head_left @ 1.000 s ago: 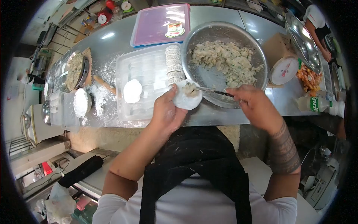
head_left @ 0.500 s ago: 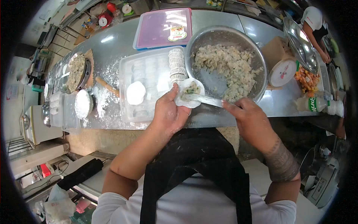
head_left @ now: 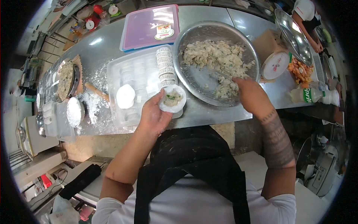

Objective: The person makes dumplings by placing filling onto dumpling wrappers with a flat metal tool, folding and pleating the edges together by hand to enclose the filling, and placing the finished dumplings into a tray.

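My left hand (head_left: 156, 114) cups a round white dumpling wrapper (head_left: 181, 98), its thumb over the near rim. A mound of pale filling with green bits (head_left: 172, 98) sits in the wrapper's middle. Over the right side of the large steel bowl (head_left: 179, 74), my right hand (head_left: 251, 94) is closed with its fingertips at the chunky filling (head_left: 212, 56). The flat spatula seen in it earlier is hidden here, by the hand or in the filling. Pleated dumplings (head_left: 165, 65) stand in a column in the translucent tray (head_left: 143, 108), left of the bowl.
White wrappers (head_left: 125, 96) lie on the tray. Further left are a rolling pin (head_left: 97, 92), scattered flour and a floured bowl (head_left: 75, 112). A purple-lidded box (head_left: 149, 28) is behind. At right stand a scale (head_left: 276, 70), a Sprite bottle (head_left: 306, 95) and another person (head_left: 307, 18).
My right hand has moved from the wrapper to the filling in the bowl, leaving filling on the wrapper. The spatula has gone out of sight. The camera view has shifted slightly.
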`<state>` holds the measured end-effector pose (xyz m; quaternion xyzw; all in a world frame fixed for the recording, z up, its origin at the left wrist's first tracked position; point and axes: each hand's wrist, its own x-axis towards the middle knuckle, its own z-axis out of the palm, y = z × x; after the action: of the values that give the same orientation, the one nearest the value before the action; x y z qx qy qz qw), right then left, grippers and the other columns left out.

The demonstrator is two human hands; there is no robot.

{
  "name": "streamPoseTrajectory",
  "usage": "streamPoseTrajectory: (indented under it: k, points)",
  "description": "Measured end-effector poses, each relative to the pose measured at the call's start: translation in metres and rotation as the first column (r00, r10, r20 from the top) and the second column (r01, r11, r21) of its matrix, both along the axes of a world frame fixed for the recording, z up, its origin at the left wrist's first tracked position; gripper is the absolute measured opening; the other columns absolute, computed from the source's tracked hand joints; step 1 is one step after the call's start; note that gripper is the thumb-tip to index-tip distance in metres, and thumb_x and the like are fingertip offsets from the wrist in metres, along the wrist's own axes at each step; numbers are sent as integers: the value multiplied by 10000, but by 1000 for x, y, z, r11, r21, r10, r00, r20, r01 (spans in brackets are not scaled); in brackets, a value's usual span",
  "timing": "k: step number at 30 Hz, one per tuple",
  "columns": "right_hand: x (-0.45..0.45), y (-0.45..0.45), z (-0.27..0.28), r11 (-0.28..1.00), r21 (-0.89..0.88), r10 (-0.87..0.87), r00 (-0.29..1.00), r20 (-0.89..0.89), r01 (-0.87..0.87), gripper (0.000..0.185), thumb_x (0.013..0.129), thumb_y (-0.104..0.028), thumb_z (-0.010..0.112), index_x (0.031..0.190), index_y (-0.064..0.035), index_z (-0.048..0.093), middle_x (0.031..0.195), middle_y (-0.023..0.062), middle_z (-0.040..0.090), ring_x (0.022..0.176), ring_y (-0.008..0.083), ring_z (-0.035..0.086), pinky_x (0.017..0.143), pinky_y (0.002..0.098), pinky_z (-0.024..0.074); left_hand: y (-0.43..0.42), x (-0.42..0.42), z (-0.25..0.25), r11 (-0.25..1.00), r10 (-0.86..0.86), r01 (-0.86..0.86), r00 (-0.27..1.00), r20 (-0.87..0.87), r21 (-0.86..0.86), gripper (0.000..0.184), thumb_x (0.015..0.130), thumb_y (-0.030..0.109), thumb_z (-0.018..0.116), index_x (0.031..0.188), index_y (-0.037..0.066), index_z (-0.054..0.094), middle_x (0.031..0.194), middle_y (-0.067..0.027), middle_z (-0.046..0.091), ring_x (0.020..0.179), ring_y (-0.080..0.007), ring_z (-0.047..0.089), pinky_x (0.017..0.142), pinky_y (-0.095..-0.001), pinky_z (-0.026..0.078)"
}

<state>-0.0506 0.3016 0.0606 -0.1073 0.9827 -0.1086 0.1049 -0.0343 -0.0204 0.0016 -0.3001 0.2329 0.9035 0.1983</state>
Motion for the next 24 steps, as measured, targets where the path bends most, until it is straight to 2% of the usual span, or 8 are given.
streamPoseTrajectory:
  k: [3, 9, 15, 18, 21, 24]
  points:
    - [-18, 9, -42, 998, 57, 27, 997, -69, -23, 434, 891, 6, 524, 1311, -24, 629, 1018, 247, 676, 1009, 416, 648, 923, 503, 517, 4, 6, -2, 997, -77, 76, 996, 47, 24, 417, 1054, 178, 523, 1365, -93, 460, 1376, -248, 564, 1290, -368, 571, 1167, -489, 428]
    - [-33, 1, -62, 999, 37, -41, 999, 29, 40, 344, 904, -43, 507, 1195, -5, 686, 1064, 255, 705, 1049, 411, 667, 947, 484, 530, 6, 8, -7, 995, -96, 96, 995, 7, 9, 386, 1036, 153, 548, 1335, -86, 500, 1337, -240, 595, 1258, -357, 595, 1133, -488, 454]
    - [-24, 2, -26, 986, 87, 118, 970, 213, -139, 323, 907, -51, 521, 1179, -20, 693, 1064, 244, 707, 1072, 413, 672, 928, 504, 545, 0, 5, -8, 996, -87, 87, 996, 15, 5, 391, 1033, 169, 557, 1333, -77, 508, 1323, -230, 609, 1248, -348, 603, 1123, -479, 459]
    - [-27, -5, 0, 965, 170, 124, 919, 375, -199, 437, 880, -11, 528, 1289, -69, 670, 1054, 247, 704, 1010, 407, 680, 911, 506, 545, 0, 7, -12, 996, -84, 84, 996, 10, -8, 406, 1041, 193, 550, 1342, -75, 502, 1328, -228, 607, 1245, -343, 605, 1122, -467, 461]
    - [-29, 6, -6, 951, 64, 264, 903, 340, -302, 413, 878, -17, 545, 1260, -63, 692, 982, 246, 713, 928, 430, 688, 833, 509, 558, 1, 7, -12, 996, -79, 80, 997, 13, -31, 408, 1057, 210, 529, 1351, -71, 498, 1324, -224, 606, 1242, -339, 607, 1122, -460, 462]
    - [-27, 34, -20, 930, -174, 354, 913, 203, -323, 329, 908, -60, 564, 1201, -56, 713, 1003, 201, 725, 916, 374, 707, 820, 444, 575, -2, 8, -15, 996, -85, 85, 995, -43, -16, 414, 1071, 229, 510, 1357, -70, 491, 1335, -224, 597, 1249, -335, 603, 1127, -461, 458]
